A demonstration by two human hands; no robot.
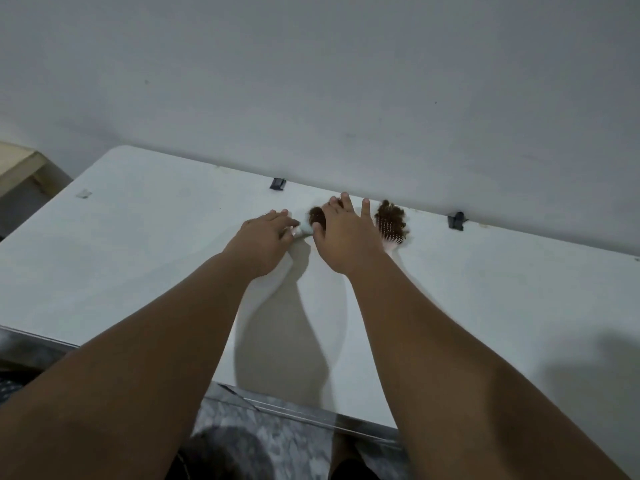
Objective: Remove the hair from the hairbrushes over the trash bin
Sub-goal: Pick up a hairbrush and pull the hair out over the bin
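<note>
Pickup step: my right hand (346,237), fingers spread flat, covers the left hairbrush (317,218); my left hand (268,233) touches its handle (305,231), grip not determinable; next, grasp firmly and carry to the bin.

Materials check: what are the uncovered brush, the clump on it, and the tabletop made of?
Brush: probably plastic, with a pale pink body and stiff white pins.
Hair: brown, fuzzy, matted strands; real or synthetic is unclear.
Table: white, matte and smooth with a rounded corner; plastic or laminate, cannot tell which.
</note>
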